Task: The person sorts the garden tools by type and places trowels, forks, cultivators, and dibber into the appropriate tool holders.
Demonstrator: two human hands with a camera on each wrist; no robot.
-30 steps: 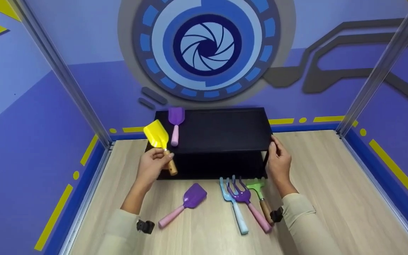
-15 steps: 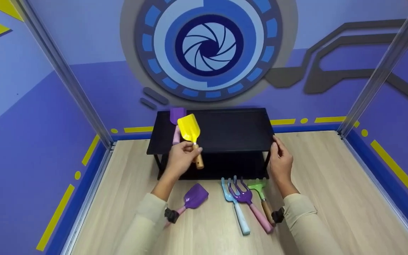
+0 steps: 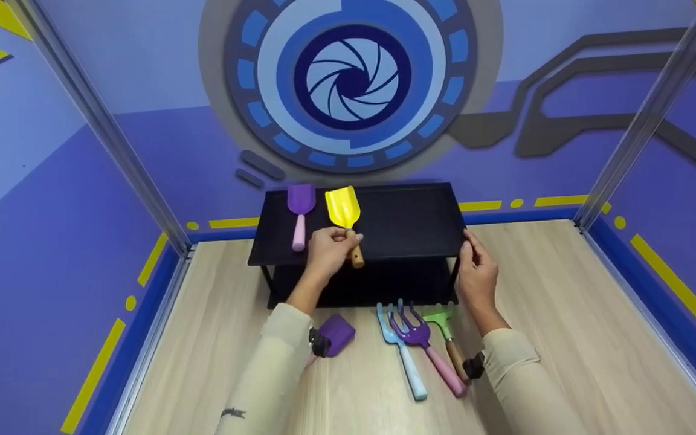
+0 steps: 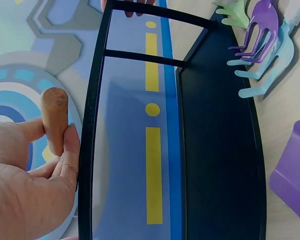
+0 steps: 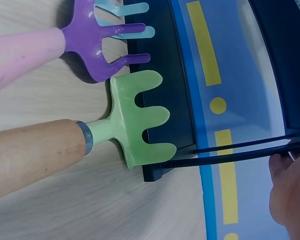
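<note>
My left hand (image 3: 327, 251) pinches the wooden handle of a yellow hand shovel (image 3: 343, 206), its blade overlapping the top tier of a black two-tier rack (image 3: 408, 220). In the left wrist view, thumb and fingers hold the wooden handle (image 4: 55, 117) beside the rack's top edge. On the same tier, further left, lies a purple shovel (image 3: 301, 199) with a pink handle. My right hand (image 3: 479, 275) grips the rack's right end by its top edge, as the right wrist view also shows at its right border.
Before the rack lie a light blue fork (image 3: 408, 368), a purple fork (image 3: 417, 333) partly over it, and a green rake (image 3: 440, 318) with a wooden handle. Another purple shovel (image 3: 339, 334) is partly hidden by my left forearm. Patterned walls (image 3: 161, 151) enclose the wooden tabletop (image 3: 565, 302).
My left hand has carried the yellow shovel rightward from the rack's left end, past the purple shovel on top, and turned its blade more upright. The right hand stays at the rack.
</note>
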